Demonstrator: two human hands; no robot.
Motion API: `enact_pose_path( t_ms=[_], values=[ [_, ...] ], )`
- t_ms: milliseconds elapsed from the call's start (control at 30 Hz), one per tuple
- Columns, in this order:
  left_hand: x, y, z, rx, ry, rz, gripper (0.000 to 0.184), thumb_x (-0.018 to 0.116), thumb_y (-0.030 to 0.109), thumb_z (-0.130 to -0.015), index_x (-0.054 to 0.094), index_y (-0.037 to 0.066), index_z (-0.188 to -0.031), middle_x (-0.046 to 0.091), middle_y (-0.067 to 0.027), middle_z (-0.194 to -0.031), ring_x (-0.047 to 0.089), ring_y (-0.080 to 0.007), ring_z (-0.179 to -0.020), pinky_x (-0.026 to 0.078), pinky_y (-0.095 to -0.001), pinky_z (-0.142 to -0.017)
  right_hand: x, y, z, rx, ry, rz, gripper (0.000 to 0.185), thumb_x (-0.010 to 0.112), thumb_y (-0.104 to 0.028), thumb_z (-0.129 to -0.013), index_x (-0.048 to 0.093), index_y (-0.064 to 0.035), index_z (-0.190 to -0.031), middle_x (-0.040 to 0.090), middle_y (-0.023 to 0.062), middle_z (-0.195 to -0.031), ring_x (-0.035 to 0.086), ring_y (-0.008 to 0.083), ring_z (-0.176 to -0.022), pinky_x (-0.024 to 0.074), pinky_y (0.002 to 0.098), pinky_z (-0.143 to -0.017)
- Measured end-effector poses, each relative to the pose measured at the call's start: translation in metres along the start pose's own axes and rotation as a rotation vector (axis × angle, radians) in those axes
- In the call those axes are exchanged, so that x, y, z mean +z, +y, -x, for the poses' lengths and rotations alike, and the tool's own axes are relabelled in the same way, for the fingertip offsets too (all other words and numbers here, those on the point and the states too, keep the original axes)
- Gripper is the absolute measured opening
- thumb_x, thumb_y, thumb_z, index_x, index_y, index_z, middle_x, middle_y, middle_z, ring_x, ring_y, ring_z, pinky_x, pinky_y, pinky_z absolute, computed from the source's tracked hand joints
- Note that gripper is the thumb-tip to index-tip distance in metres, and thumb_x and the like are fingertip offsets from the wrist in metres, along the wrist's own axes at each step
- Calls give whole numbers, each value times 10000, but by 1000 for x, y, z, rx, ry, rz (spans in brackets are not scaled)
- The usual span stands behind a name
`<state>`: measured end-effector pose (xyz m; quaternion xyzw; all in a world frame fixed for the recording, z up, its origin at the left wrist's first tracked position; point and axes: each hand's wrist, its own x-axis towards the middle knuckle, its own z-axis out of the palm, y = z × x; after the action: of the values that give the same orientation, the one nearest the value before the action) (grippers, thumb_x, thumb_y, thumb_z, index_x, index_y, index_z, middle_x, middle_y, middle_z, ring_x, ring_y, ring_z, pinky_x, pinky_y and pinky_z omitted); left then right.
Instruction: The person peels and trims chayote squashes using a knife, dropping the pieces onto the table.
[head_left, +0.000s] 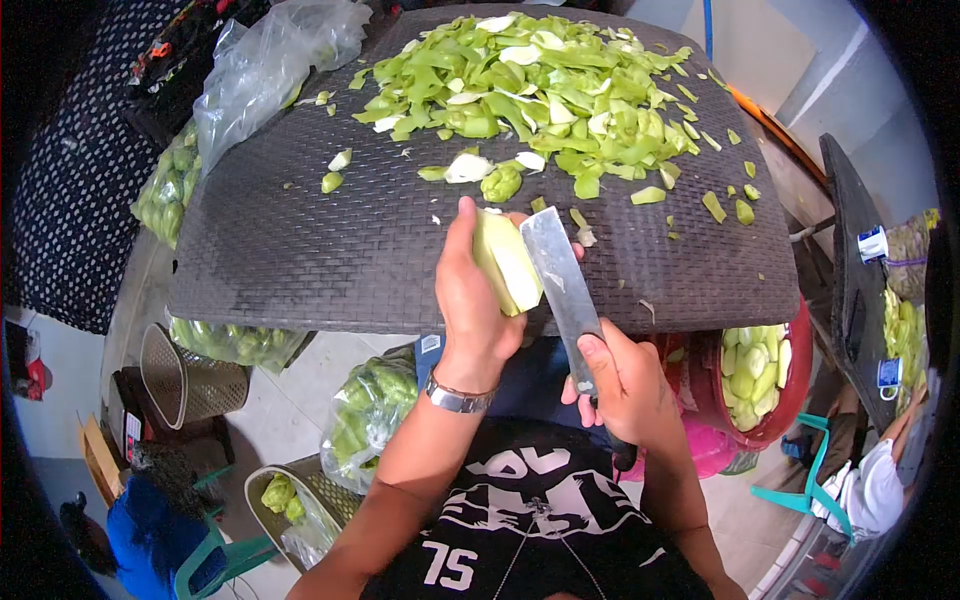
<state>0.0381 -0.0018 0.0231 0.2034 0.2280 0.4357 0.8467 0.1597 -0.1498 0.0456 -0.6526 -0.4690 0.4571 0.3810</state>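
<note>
A peeled chayote (506, 262) is being gripped in the left hand (470, 303), a cleaver (560, 278) is being clasped in the right hand (628, 385), and peelings (535, 90) are being carried on the worktop (290, 240) beyond both hands.

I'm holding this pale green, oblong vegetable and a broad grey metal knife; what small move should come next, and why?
Probably turn the pale green, oblong vegetable in your left hand, holding the broad grey metal knife clear with your right hand. The visible side looks peeled, but the underside is hidden, so skin could remain there.
</note>
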Motion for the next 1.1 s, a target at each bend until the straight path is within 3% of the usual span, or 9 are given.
enact_pose_path(
  t_ms=[500,1100],
  values=[
    [0,-2,0,26,-1,-42,552,411,530,-1066,613,16,-1047,723,-223,-965,742,-413,-871,617,-517,-839,2,5,2,-8,19,-41,253,464,-204,-1115,593,13,-1119,677,108,-667,632,164,-484,508,320,-501],
    [3,-8,2,-93,47,-43,664,379,596,-1068,630,-20,-1074,717,-240,-954,738,-409,-851,605,-502,-815,6,10,-1,-10,-47,-40,278,455,-195,-1122,577,14,-1258,679,99,-673,621,151,-481,509,318,-491]
  ],
)
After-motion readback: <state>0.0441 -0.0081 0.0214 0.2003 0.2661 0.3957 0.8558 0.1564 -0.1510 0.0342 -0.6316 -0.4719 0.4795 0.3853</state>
